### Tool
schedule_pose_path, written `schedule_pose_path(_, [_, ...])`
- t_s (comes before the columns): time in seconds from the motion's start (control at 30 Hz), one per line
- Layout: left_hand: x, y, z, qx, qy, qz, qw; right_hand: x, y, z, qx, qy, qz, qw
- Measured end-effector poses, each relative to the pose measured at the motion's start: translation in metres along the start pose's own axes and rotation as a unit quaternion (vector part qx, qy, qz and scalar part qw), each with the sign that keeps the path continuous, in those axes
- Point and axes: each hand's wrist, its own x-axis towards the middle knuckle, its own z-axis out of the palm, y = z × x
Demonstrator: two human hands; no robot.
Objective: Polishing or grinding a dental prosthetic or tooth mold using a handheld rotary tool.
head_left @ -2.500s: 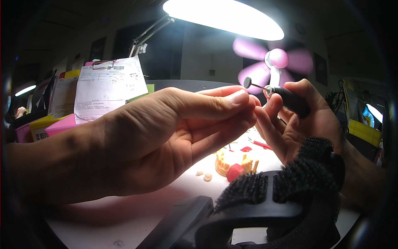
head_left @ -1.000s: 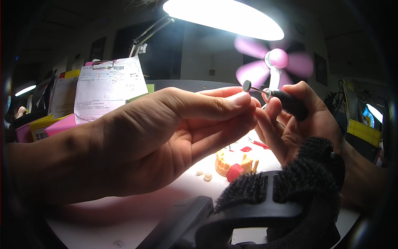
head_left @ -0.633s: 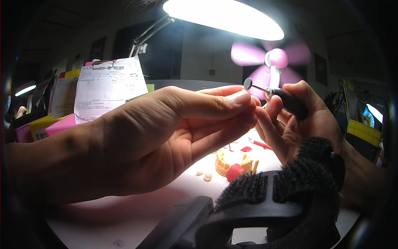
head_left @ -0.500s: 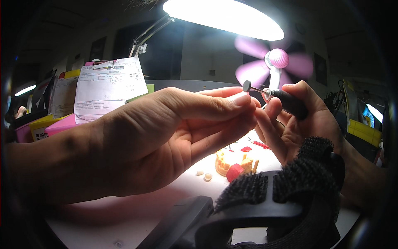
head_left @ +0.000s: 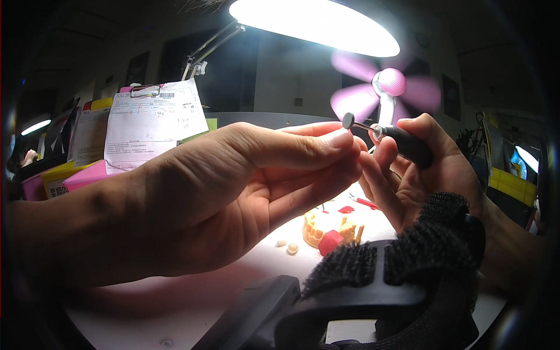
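Observation:
My right hand [head_left: 449, 157] grips a black rotary handpiece [head_left: 411, 146] with a metal shank. A small grey round disc [head_left: 348, 121] sits at the tip of that shank. My left hand [head_left: 280, 169] is closed in a pinch, its thumb and fingertips right by the disc; what it holds, if anything, is hidden. Fingers of both hands meet just below the shank. Beneath them on the white table [head_left: 256, 265] stands a yellowish dental model [head_left: 315, 230] with a dark pink piece [head_left: 331, 242] at its front. Two small pale rounded pieces [head_left: 292, 248] lie beside it.
A bright lamp [head_left: 315, 23] hangs overhead. Behind my right hand a pink fan [head_left: 392, 81] spins. Clipped papers [head_left: 149, 125] stand over pink and yellow boxes [head_left: 84, 178] at left. A black frame with bristly pads [head_left: 373, 274] fills the near foreground. Yellow bins [head_left: 513, 186] sit far right.
Almost nothing differs. The disc and handpiece tip have shifted very slightly; both hands keep their places and grips.

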Motion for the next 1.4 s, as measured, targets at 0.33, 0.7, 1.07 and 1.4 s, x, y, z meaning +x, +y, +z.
schedule_pose_path(0.33, [0.003,0.001,0.003,0.009,-0.006,-0.002,1.000,-0.012,0.013,0.016,-0.014,0.031,-0.042,0.999])
schedule_pose_path(0.7, [-0.013,-0.006,0.003,0.009,0.007,0.019,1.000,-0.008,0.012,0.007,-0.019,0.001,-0.017,1.000])
schedule_pose_path(1.07, [0.002,-0.001,0.000,0.016,0.016,0.007,1.000,0.000,0.003,0.004,-0.030,0.009,-0.013,0.999])
schedule_pose_path(1.4, [0.004,0.000,0.003,0.024,0.017,0.003,1.000,-0.015,0.020,0.020,-0.005,0.012,-0.029,1.000])
